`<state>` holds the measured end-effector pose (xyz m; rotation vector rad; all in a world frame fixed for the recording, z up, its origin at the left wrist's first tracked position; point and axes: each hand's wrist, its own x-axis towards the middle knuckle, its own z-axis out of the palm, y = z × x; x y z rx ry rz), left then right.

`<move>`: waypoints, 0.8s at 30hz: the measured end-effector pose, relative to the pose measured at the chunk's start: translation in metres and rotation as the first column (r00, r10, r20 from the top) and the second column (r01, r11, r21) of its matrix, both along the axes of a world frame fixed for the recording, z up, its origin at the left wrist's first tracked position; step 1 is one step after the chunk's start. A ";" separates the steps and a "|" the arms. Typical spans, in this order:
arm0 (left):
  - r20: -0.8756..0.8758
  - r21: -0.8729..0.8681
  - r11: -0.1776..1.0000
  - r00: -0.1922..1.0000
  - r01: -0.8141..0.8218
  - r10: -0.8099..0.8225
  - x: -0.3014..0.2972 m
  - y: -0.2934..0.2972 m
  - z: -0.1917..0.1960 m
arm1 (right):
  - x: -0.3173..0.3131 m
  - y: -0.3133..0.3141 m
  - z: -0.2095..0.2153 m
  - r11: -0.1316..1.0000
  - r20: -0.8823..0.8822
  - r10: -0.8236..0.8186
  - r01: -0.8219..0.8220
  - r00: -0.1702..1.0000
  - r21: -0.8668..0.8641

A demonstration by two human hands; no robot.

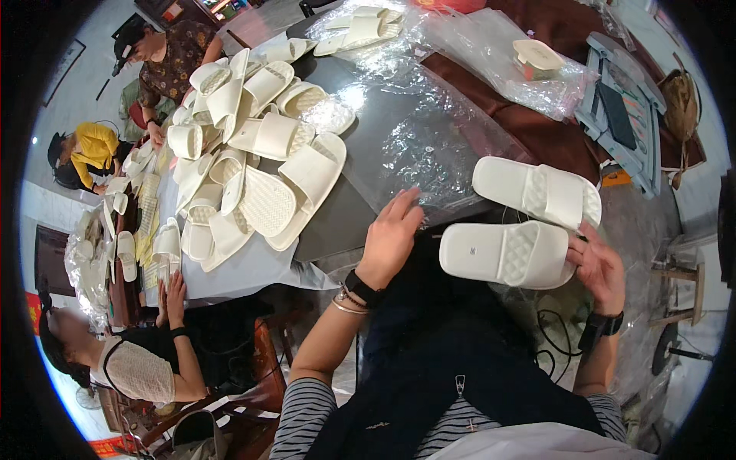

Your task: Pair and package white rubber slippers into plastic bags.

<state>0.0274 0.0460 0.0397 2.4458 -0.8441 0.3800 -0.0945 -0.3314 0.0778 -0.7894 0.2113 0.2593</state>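
Observation:
My right hand grips a pair of white slide slippers by their toe ends. The upper slipper and the lower slipper lie side by side, heels to the left, with quilted footbeds under broad straps. My left hand is at the table's near edge, its fingers stretched out against a clear plastic bag that lies flat; no slipper is in that hand. To its left a big heap of white slippers covers the table, some soles up.
A grey folding stool with a dark phone stands at the right, near a lidded tub on plastic film. Co-workers sit along the left; one co-worker's hands are at the table edge. A wooden stool is far right.

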 end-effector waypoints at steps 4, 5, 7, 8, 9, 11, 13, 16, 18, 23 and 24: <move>0.040 -0.053 0.999 0.999 0.012 -0.010 0.002 0.004 -0.001 | -0.005 -0.008 -0.004 0.998 -0.007 0.000 -0.001 1.000 -0.067; 0.057 -0.079 0.997 0.998 -0.016 0.020 0.001 0.004 -0.001 | -0.006 -0.006 -0.003 0.998 -0.003 0.005 -0.005 1.000 -0.066; 0.100 -0.105 0.993 0.993 -0.048 0.058 0.002 0.004 -0.002 | -0.003 -0.003 -0.005 0.997 -0.008 0.010 -0.011 1.000 -0.078; 0.091 -0.083 0.994 0.993 -0.070 0.077 -0.006 0.004 -0.003 | -0.007 -0.001 -0.006 0.997 0.010 0.018 -0.018 1.000 -0.076; 0.087 -0.061 0.994 0.991 -0.095 0.100 -0.010 0.004 -0.005 | -0.009 0.001 -0.007 0.998 -0.006 0.009 -0.009 1.000 -0.068; 0.100 -0.089 0.994 0.992 -0.071 0.080 -0.014 0.002 -0.005 | -0.007 0.005 -0.006 0.998 -0.002 0.009 -0.009 1.000 -0.055; 0.084 -0.125 0.990 0.994 -0.065 0.076 -0.014 -0.002 -0.004 | -0.010 0.004 -0.006 0.996 -0.045 -0.007 0.003 0.999 -0.089; 0.047 -0.107 0.991 0.995 -0.084 0.089 -0.016 -0.004 0.007 | -0.011 0.000 -0.010 0.994 -0.004 0.024 -0.024 1.000 -0.103; 0.021 -0.099 0.993 0.998 -0.058 0.061 -0.014 -0.007 0.020 | -0.013 -0.001 -0.011 0.991 -0.011 -0.002 0.000 1.000 -0.133; -0.026 -0.044 0.999 0.999 -0.021 0.020 -0.010 -0.007 0.016 | -0.009 0.008 0.000 0.987 0.036 0.130 -0.126 0.991 -0.096; -0.052 -0.043 0.999 0.998 -0.027 0.025 -0.010 -0.008 0.015 | -0.010 0.011 0.002 0.988 0.030 0.125 -0.121 0.992 -0.097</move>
